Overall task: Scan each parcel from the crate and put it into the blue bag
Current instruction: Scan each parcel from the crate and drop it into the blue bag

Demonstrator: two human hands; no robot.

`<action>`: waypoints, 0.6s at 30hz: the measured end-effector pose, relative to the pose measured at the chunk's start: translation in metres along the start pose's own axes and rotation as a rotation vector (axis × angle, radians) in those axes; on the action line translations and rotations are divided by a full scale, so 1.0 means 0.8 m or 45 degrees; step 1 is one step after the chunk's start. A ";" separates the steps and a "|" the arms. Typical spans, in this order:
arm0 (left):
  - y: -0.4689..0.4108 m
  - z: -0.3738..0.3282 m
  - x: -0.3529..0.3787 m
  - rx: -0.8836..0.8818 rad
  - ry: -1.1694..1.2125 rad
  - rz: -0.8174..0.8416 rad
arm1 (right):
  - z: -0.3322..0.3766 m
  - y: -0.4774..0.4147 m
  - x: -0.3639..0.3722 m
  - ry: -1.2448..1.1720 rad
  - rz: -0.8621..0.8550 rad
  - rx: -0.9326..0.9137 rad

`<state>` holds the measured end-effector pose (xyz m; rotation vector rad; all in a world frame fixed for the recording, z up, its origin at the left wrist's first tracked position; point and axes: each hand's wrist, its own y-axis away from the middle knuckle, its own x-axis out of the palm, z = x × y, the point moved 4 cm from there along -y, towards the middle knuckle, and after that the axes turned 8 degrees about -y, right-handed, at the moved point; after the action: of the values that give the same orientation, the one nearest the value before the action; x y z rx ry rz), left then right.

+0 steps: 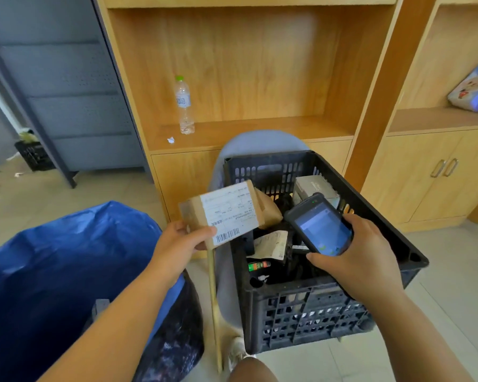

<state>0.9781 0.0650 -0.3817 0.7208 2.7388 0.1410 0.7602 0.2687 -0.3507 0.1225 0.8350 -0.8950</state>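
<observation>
A person's left hand [186,237] pinches a small brown cardboard parcel [226,212] by its lower left corner, thumb pressed on the label side and fingers hidden behind, holding it in the air beside the near left corner of the black crate [392,232]. The right hand [359,257] is wrapped around a handheld scanner [319,228], its lit screen facing up, poised over the crate's middle and angled toward the parcel's white label, whose barcode [228,235] sits just beside the thumb.

That thumb is the likeliest trouble: if it slides over the barcode, the scan may fail. The corner pinch is also light, and a slip would probably drop the parcel back among the unscanned packages [272,244] in the crate, mixing it in. The blue bag [66,257] gapes open to the left, well below the parcel; a hasty toss could strike its rim or the wooden stick [214,307] standing between bag and crate.
</observation>
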 end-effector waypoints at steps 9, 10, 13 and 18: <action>0.046 0.023 -0.058 0.177 0.270 -0.283 | 0.067 0.025 0.028 0.183 0.321 -0.260; 0.049 0.026 -0.066 0.181 0.272 -0.312 | 0.077 0.028 0.033 0.216 0.374 -0.304; 0.055 0.037 -0.084 0.180 0.279 -0.382 | 0.102 0.038 0.046 0.318 0.510 -0.429; 0.061 0.047 -0.103 0.178 0.253 -0.466 | 0.122 0.047 0.061 0.420 0.581 -0.506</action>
<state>1.0806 0.0671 -0.3876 0.2372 3.0393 -0.0647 0.8623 0.2199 -0.3261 0.1081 1.2171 -0.2713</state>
